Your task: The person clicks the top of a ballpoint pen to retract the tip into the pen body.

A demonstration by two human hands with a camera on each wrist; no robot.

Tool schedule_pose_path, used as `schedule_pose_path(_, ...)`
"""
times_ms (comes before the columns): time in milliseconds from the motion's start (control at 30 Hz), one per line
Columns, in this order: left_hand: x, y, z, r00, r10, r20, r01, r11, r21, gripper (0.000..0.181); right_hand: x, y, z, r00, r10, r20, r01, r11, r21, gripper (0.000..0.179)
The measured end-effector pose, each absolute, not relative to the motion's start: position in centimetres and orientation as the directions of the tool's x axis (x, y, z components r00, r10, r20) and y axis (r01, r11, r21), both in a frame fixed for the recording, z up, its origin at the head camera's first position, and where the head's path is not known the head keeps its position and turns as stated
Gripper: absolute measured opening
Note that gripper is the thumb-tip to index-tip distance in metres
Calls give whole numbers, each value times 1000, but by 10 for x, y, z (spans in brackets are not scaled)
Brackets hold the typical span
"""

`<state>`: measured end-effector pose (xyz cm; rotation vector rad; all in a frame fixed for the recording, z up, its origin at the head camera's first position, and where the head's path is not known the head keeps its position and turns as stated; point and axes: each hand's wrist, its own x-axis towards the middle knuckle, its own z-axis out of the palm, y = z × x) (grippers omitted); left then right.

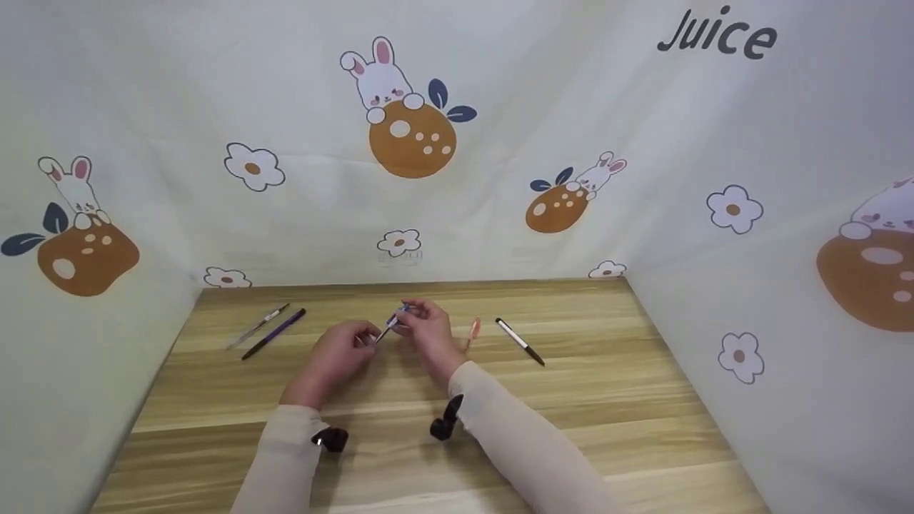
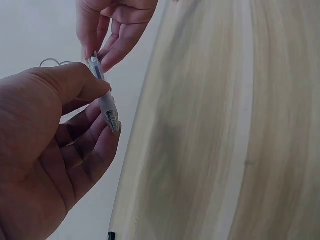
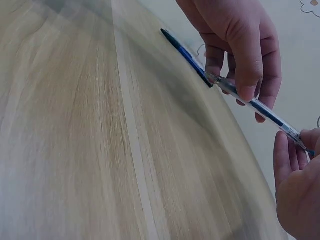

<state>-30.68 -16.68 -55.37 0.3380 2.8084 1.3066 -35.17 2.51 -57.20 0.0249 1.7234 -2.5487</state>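
Both hands hold one slim clear-barrelled pen [image 3: 270,116] with a blue refill inside, above the wooden table. My left hand [image 1: 343,353] pinches it between thumb and fingers near its clear tapered tip, seen close in the left wrist view. At the other end, the right hand [image 1: 432,335] grips the blue end with thumb and fingertips. From the right wrist view the pen slants down from the left hand [image 3: 245,45] to the right hand [image 3: 300,200]. Part of the barrel is hidden behind the fingers.
On the table [image 1: 385,457], a purple pen [image 1: 273,334] and a clear pen [image 1: 259,326] lie at the left. An orange pen [image 1: 474,330], partly hidden by the right arm, and a white-and-black pen [image 1: 520,341] lie right. Printed cloth [image 1: 314,221] walls the back and sides.
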Motion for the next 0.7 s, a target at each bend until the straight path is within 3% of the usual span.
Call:
schedule_pose_path(300,-311,-185,-553,-983,166,79,169,639,750,27,-359,2,-571,-995,-29,-98,101,-430,-897,22)
schedule_pose_path(700,-310,-200,-557,-987,141,78,151,639,755,26,-359,-16,-569,-990,-39,-136,141,-392,-909,23)
